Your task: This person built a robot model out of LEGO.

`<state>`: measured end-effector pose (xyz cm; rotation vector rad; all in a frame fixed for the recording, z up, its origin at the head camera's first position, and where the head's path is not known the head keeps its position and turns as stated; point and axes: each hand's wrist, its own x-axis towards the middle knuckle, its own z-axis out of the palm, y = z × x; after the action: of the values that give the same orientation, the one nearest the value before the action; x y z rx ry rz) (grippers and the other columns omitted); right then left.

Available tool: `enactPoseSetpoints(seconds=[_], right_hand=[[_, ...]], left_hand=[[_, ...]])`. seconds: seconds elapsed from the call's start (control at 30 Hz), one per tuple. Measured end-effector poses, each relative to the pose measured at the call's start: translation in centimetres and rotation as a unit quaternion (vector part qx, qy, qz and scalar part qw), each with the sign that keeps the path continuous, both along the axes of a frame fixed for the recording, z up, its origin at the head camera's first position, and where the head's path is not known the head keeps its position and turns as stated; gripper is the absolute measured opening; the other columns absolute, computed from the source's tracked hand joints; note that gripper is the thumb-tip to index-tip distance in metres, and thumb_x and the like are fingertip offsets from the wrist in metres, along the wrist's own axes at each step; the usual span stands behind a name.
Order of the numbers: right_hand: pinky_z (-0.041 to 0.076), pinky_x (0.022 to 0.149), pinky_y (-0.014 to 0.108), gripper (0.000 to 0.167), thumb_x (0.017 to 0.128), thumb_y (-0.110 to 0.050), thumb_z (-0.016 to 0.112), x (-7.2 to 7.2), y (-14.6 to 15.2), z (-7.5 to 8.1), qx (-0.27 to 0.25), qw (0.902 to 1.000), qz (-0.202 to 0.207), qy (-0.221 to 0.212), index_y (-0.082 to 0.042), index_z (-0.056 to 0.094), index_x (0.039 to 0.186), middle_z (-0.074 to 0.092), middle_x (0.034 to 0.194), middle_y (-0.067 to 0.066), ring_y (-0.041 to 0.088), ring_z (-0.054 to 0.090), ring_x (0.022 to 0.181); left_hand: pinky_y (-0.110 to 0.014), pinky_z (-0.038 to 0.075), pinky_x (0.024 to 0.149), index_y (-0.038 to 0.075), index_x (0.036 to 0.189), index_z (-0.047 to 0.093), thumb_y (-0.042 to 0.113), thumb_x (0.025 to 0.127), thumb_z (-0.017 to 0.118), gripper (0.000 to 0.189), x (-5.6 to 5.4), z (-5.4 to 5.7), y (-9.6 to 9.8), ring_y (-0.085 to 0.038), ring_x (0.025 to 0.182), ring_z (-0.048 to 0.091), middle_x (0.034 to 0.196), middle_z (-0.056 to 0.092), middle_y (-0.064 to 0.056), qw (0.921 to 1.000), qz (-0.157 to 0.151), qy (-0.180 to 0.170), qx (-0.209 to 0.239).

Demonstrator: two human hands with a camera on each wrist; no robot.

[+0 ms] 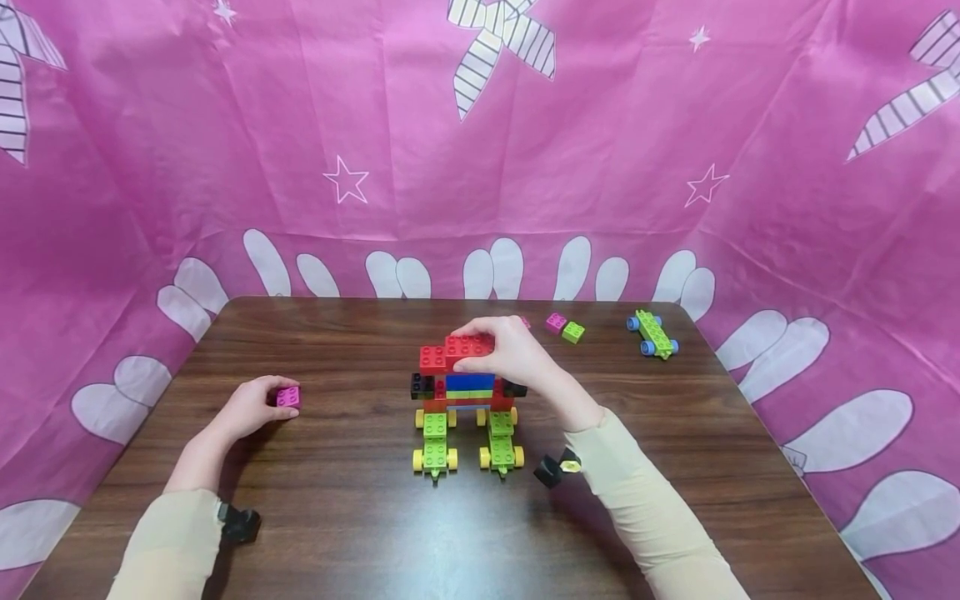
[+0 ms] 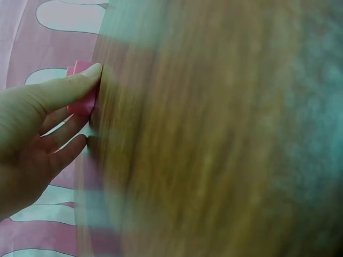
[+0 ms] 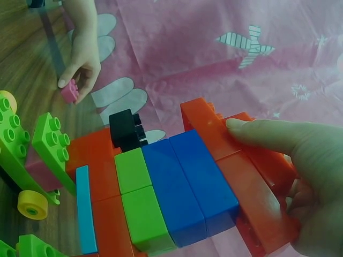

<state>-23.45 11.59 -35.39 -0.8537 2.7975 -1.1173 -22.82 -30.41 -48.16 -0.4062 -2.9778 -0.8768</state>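
My left hand pinches a magenta toy brick between thumb and fingers, low at the tabletop on the left. In the left wrist view the thumb lies along one side of that brick. Mid-table stands a brick build on two green wheeled bases with yellow wheels. Its body stacks red, light blue, green and blue bricks, and a black brick sticks out at the side. My right hand grips the red brick at the top, thumb in front, fingers hidden behind.
Behind the build lie a magenta brick and a lime brick. Farther right rests a lime wheeled base with blue wheels. A pink patterned cloth hangs around the brown wooden table.
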Motion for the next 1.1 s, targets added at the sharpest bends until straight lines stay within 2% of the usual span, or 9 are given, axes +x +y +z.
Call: enactPoseSetpoints(seconds=[0.27, 0.4, 0.5, 0.73, 0.97, 1.1], right_hand=[[0.055, 0.086, 0.036, 0.042, 0.08, -0.028, 0.082, 0.0, -0.1, 0.2, 0.004, 1.0, 0.001, 0.001, -0.013, 0.07, 0.117, 0.072, 0.112, 0.003, 0.019, 0.063, 0.102], [0.055, 0.086, 0.036, 0.042, 0.08, -0.028, 0.081, 0.1, -0.1, 0.3, 0.011, 0.9999, 0.003, 0.001, -0.012, 0.07, 0.117, 0.072, 0.112, 0.004, 0.019, 0.063, 0.102], [0.055, 0.086, 0.036, 0.042, 0.08, -0.027, 0.081, 0.1, -0.1, 0.5, 0.016, 0.9998, 0.01, 0.001, -0.012, 0.07, 0.117, 0.072, 0.112, 0.005, 0.02, 0.062, 0.102], [0.055, 0.084, 0.033, 0.043, 0.081, -0.026, 0.08, 0.1, -0.1, 0.5, 0.027, 0.9993, 0.023, 0.009, -0.011, 0.068, 0.118, 0.072, 0.112, 0.005, 0.019, 0.062, 0.098], [0.054, 0.088, 0.037, 0.047, 0.079, -0.027, 0.081, 0.1, -0.2, 0.6, 0.034, 0.9987, 0.03, 0.022, -0.009, 0.066, 0.12, 0.071, 0.115, 0.006, 0.02, 0.063, 0.102], [0.053, 0.092, 0.038, 0.048, 0.079, -0.027, 0.081, 0.1, -0.6, 0.7, 0.041, 0.9983, 0.032, 0.025, -0.01, 0.066, 0.121, 0.07, 0.117, 0.006, 0.02, 0.062, 0.106]], left_hand=[[-0.044, 0.049, 0.079, -0.007, 0.111, 0.066, 0.014, 0.077, 0.081, 0.042, -0.2, -0.1, 0.0, -0.03, 0.088, 0.062, 0.096, 0.069, -0.021, 0.9999, 0.007, 0.012, -0.008], [-0.046, 0.049, 0.08, -0.008, 0.111, 0.066, 0.015, 0.078, 0.081, 0.043, -0.3, 0.2, 0.3, -0.032, 0.089, 0.062, 0.097, 0.069, -0.021, 0.9997, 0.013, 0.018, -0.008], [-0.048, 0.049, 0.082, -0.008, 0.112, 0.066, 0.016, 0.079, 0.081, 0.044, -0.3, 0.8, 0.8, -0.035, 0.092, 0.062, 0.102, 0.068, -0.024, 0.9997, 0.016, 0.021, -0.006], [-0.043, 0.053, 0.077, -0.009, 0.115, 0.064, 0.013, 0.08, 0.08, 0.044, -0.3, 2.3, 2.3, -0.034, 0.089, 0.067, 0.103, 0.067, -0.026, 0.9997, 0.005, 0.023, 0.007], [-0.055, 0.051, 0.087, -0.008, 0.117, 0.064, 0.012, 0.081, 0.079, 0.044, 0.2, 3.9, 4.0, -0.04, 0.098, 0.063, 0.11, 0.066, -0.028, 0.9987, -0.002, 0.05, 0.009], [-0.056, 0.05, 0.088, -0.008, 0.117, 0.064, 0.011, 0.081, 0.078, 0.043, 0.3, 4.7, 5.1, -0.04, 0.1, 0.063, 0.111, 0.066, -0.027, 0.9973, -0.01, 0.069, 0.022]])
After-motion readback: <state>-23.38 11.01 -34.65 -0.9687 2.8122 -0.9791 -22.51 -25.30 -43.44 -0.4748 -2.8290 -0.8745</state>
